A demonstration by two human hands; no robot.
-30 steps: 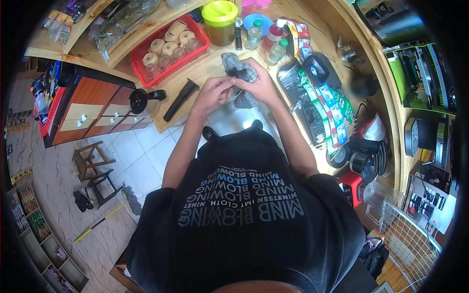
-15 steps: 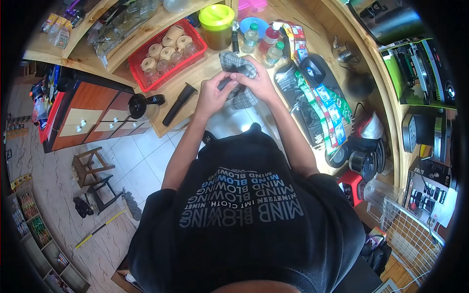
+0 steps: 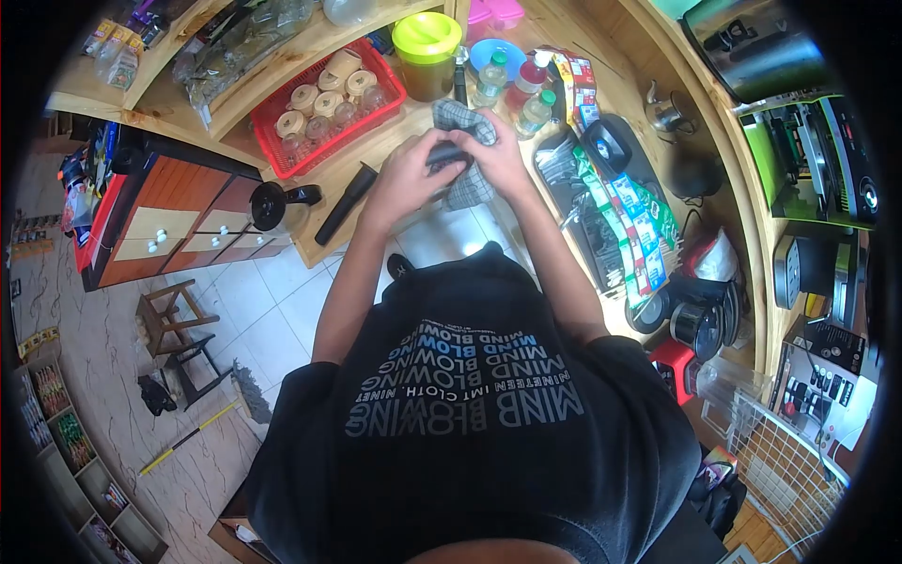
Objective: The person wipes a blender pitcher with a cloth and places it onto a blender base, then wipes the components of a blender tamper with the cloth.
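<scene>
A grey checked cloth [image 3: 471, 189] hangs between my two hands above the near edge of the wooden counter [image 3: 410, 123]. My right hand [image 3: 495, 155] is closed on the cloth. My left hand [image 3: 420, 174] is closed, thumb and fingers round a dark object [image 3: 445, 158] that lies against the cloth; what it is I cannot make out. To the left of my hands a black cylindrical tool [image 3: 346, 204] rests on the counter. Behind the cloth stand bottles with green caps [image 3: 489, 79] and a bottle of red liquid [image 3: 528, 79].
A red basket [image 3: 272, 155] of lidded jars and a yellow-lidded container [image 3: 427, 54] stand at the back. On the right are a black tray [image 3: 587, 246] with sachets, a kettle [image 3: 665, 113] and a coffee pot [image 3: 696, 325]. A glass carafe [image 3: 271, 206] sits at the left.
My left hand has shifted its hold, and its fingers now wrap round the dark object. The cloth has turned and bunched between my hands. The view has shifted slightly.
</scene>
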